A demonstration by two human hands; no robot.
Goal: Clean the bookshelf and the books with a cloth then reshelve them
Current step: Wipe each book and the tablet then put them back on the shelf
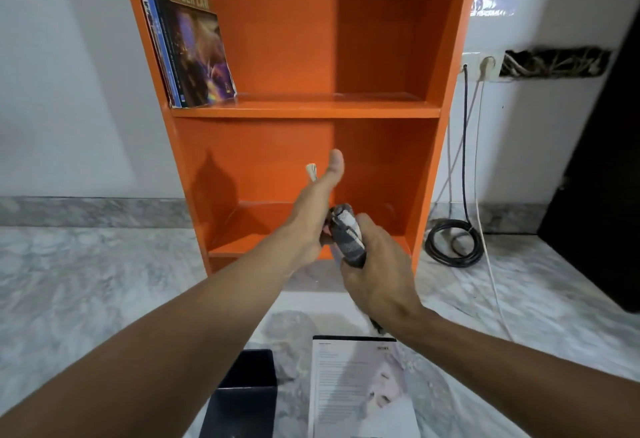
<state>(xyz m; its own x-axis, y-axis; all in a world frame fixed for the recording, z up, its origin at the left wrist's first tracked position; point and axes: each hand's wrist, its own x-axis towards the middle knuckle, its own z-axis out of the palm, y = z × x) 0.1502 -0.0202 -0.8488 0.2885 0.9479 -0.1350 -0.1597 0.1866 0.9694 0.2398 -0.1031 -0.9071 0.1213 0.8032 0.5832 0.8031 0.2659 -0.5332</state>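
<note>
Cloth (346, 230) — grey and white, rolled into a bundle — sits in the right hand (377, 271), whose fingers curl round it. The left hand (313, 209) is just to its left, touching the bundle with the thumb raised. Its fingers are hidden behind the palm, so I cannot tell whether it grips anything. Behind both hands stands the orange bookshelf (429, 160), its lower compartment straight ahead of them. Above and left of the left hand, books (187, 39) lean against the shelf's left wall. Below the hands, on the marble floor (86, 282), lie a white book (360, 389) — under the right wrist — and a dark object (242, 396).
</note>
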